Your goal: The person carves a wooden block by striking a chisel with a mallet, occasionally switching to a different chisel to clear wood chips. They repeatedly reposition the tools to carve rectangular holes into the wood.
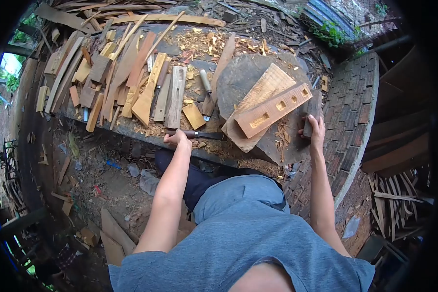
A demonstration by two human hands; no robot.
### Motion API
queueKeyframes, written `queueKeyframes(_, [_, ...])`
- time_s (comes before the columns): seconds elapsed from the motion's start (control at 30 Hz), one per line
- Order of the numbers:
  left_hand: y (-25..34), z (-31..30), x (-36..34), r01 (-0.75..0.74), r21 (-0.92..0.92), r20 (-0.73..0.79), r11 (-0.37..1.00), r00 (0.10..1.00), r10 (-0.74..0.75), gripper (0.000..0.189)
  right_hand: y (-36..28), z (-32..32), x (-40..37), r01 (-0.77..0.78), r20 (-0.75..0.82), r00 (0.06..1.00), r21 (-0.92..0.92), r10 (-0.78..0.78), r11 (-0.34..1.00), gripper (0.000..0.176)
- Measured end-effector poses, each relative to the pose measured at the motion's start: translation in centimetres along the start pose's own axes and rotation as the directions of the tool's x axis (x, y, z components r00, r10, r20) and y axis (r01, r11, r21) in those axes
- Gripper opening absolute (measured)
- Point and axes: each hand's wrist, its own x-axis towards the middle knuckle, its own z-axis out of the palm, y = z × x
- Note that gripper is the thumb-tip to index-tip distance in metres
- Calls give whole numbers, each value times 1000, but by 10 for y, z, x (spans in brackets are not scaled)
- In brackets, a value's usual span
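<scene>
My left hand (179,138) is closed round the brown handle of a chisel (210,136), whose dark blade points right toward a round wooden stump (238,73). At the stump's right edge, my right hand (316,129) grips a dark wooden block (315,103). Between my hands, a reddish-brown piece of wood (272,111) with several rectangular holes cut in it lies slanted across the stump. Under it is a wider, pale board (267,85). Wood chips are scattered around both.
Left of the stump, a light-handled chisel (205,81), a yellow wood block (193,115) and a grey slotted piece (175,97) lie among shavings. Several wood strips (141,58) crowd the bench's left side. A curved stack of tiles (350,97) stands at right.
</scene>
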Motion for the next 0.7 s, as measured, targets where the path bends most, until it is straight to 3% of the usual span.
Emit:
queueKeyframes(0.03, [-11, 5, 9, 14, 4, 8, 1000, 1000, -14, 52, 0, 1, 0, 8, -18, 1000, -7, -8, 1000, 36])
queueKeyframes(0.1, [-26, 13, 25, -81, 191, -82, 978, 992, 98, 65, 2, 2, 1, 18, -36, 999, -49, -19, 999, 36])
queueKeyframes(0.27, [-43, 14, 38, -195, 279, -54, 940, 974, 219, 76, 9, 6, 3, 57, -73, 995, -112, -66, 992, 37])
queueKeyframes(0.33, [-19, 2, 12, -22, 152, -6, 988, 1000, 23, 71, 8, 7, 4, 67, -67, 995, -106, -75, 992, 37])
queueKeyframes(0.37, [-34, -2, 32, -34, 147, 74, 989, 997, 23, 62, 9, 8, 4, 67, -76, 994, -99, -75, 993, 37])
queueKeyframes(0.4, [-24, -9, 12, -54, -34, 95, 998, 994, 57, 55, 12, 7, 6, 75, -89, 993, -96, -84, 993, 36])
queueKeyframes(0.47, [-1, -29, -15, -80, 1, 180, 997, 981, 78, 48, 11, 8, 5, 79, -100, 991, -98, -89, 992, 36])
queueKeyframes(0.53, [-4, -36, -15, -8, -236, 264, 972, 962, 72, 33, 9, 11, 1, 118, -123, 984, -104, -130, 988, 36])
queueKeyframes(0.6, [3, -40, -9, -10, -265, 241, 964, 967, 77, 28, 16, 9, 7, 163, -146, 973, -116, -179, 980, 37])
queueKeyframes(0.67, [42, -60, -27, 169, -345, 365, 923, 930, -34, 21, 39, -3, 24, 251, -144, 943, -291, -301, 923, 36])
queueKeyframes(0.7, [53, -61, -24, 237, -447, 377, 862, 924, -59, 12, 35, -2, 21, 253, -146, 942, -284, -303, 925, 36])
